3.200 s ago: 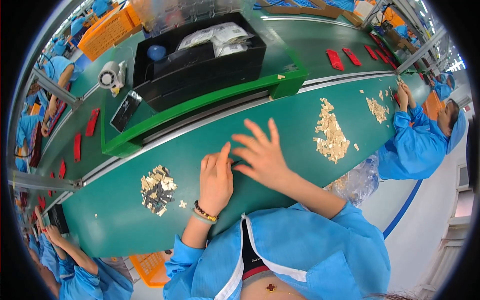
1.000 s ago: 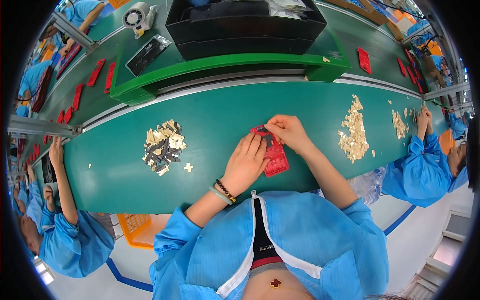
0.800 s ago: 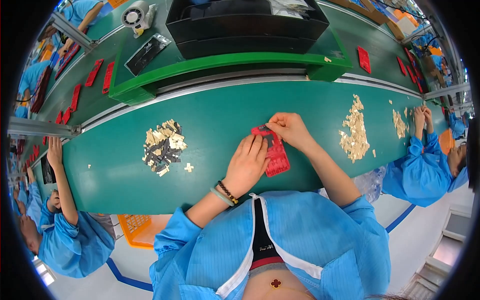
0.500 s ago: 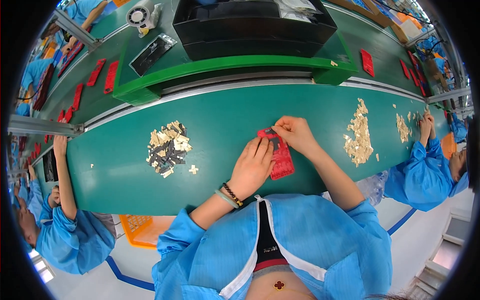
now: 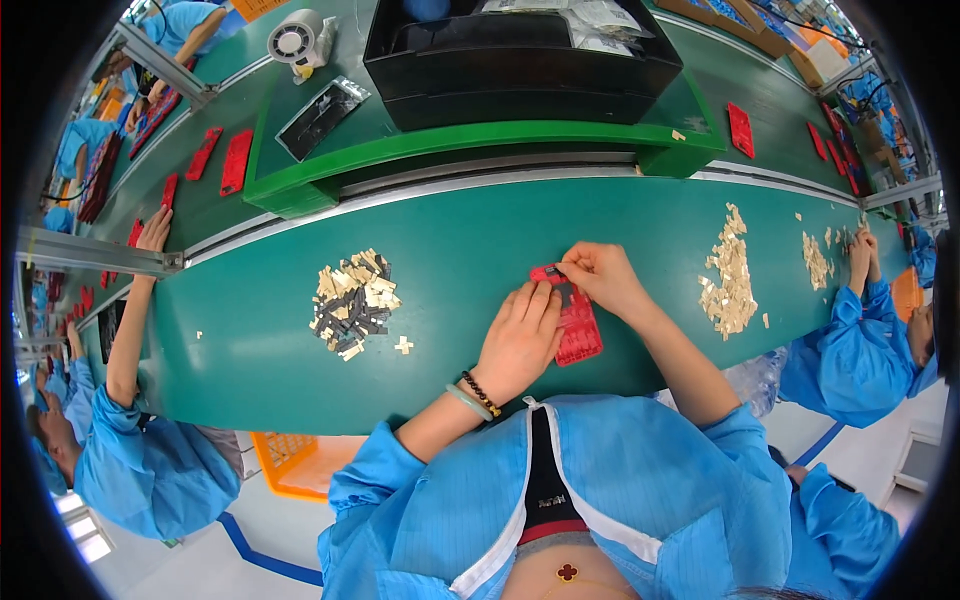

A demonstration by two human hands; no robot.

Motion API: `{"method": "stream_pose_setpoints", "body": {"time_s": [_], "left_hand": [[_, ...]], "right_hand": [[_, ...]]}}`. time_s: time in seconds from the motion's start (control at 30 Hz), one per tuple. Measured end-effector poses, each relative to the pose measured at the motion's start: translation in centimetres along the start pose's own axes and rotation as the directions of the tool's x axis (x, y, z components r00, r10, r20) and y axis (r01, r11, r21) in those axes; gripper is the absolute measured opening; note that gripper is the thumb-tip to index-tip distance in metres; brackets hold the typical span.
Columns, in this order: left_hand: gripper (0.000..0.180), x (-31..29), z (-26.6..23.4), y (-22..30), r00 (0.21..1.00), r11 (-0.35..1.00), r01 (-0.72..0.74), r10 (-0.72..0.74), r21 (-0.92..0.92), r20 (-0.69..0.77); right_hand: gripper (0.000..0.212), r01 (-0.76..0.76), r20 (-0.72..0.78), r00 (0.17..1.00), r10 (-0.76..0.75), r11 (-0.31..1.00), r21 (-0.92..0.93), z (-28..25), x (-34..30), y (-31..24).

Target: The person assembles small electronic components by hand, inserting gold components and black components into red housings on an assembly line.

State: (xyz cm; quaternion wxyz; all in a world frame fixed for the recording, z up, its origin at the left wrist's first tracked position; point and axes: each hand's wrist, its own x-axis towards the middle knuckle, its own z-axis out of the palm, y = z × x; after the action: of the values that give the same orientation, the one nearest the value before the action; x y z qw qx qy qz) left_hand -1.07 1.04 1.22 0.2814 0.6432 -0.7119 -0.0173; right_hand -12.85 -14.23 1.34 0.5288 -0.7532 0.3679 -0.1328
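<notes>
My left hand [image 5: 522, 340] lies flat, pinning the red plastic case [image 5: 572, 314] to the green table [image 5: 450, 240], while my right hand [image 5: 604, 281] pinches a small piece at its far end, its long axis running away from me.

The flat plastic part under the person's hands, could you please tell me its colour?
Red; the flat plastic part shows best in the head view.

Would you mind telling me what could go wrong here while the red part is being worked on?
The red part lies near the bench's front edge; held only flat under the left hand, it could slide off. The right hand pinches at its top end, so a tiny piece might slip. The mixed pile of small pieces sits close enough to get swept.
</notes>
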Motion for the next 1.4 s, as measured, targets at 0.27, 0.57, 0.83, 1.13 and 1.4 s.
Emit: {"method": "stream_pose_setpoints", "body": {"time_s": [0.27, 0.57, 0.83, 1.13, 1.4], "left_hand": [[0.043, 0.6, -0.7, -0.6, 0.999, 0.999, -0.007, 0.009, -0.038, 0.036], [0.043, 0.8, -0.7, -0.4, 0.998, 0.999, -0.025, 0.027, -0.032, 0.059], [0.041, 0.8, -0.3, -0.2, 0.999, 0.998, -0.021, 0.022, -0.051, 0.027], [0.038, 1.0, -0.2, -0.6, 0.999, 0.999, -0.027, 0.028, -0.039, 0.023], [0.041, 0.9, 0.1, -0.5, 0.998, 1.0, -0.021, 0.022, -0.018, 0.06]], "right_hand": [[0.014, 0.09, -0.036, 0.994, -0.105, 0.955, -0.283, 0.0, -0.3, -1.7], [0.014, 0.301, 0.172, 0.938, -0.301, 0.459, -0.836, 0.4, 0.4, -4.4], [0.01, 0.361, 0.319, 0.925, -0.209, 0.213, -0.908, 1.1, 0.8, -5.8], [0.021, 0.367, -0.047, 0.873, -0.486, 0.717, -0.592, -1.6, -3.0, -2.8], [0.022, 0.384, 0.042, 0.863, -0.504, 0.599, -0.703, -0.6, -3.6, -0.1]]}}
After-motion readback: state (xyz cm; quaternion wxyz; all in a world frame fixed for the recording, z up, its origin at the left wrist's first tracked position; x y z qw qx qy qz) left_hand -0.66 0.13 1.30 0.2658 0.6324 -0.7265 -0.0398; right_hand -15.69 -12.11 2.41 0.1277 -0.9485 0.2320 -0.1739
